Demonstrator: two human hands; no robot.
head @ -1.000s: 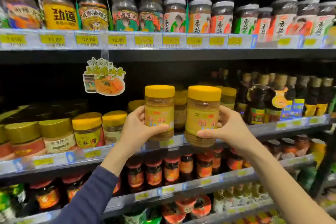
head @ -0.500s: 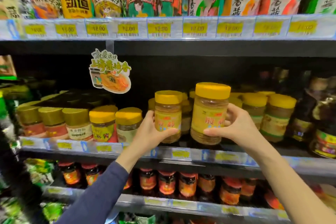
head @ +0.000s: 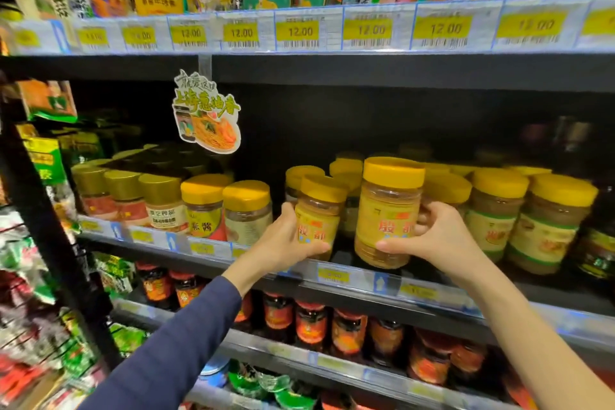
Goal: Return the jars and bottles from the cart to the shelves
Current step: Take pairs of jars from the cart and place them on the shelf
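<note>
Two yellow-lidded jars with yellow labels are at the front of the middle shelf [head: 349,280]. My left hand [head: 286,240] grips the smaller jar [head: 317,215], which tilts slightly to the right, its base at the shelf edge. My right hand [head: 436,236] grips the larger jar [head: 387,210], upright, its base low over the shelf front. More yellow-lidded jars [head: 496,206] stand behind and to the right of them. Whether either held jar rests on the shelf I cannot tell.
Gold-lidded and yellow-lidded jars [head: 203,206] stand to the left on the same shelf. A hanging promo tag [head: 206,113] dangles from the upper shelf [head: 332,70]. Red-labelled dark jars [head: 311,323] fill the shelf below. A black upright post [head: 50,236] stands at left.
Both hands have carried the jars down and in toward the middle shelf. The view has moved closer to the shelves. The left jar now tilts.
</note>
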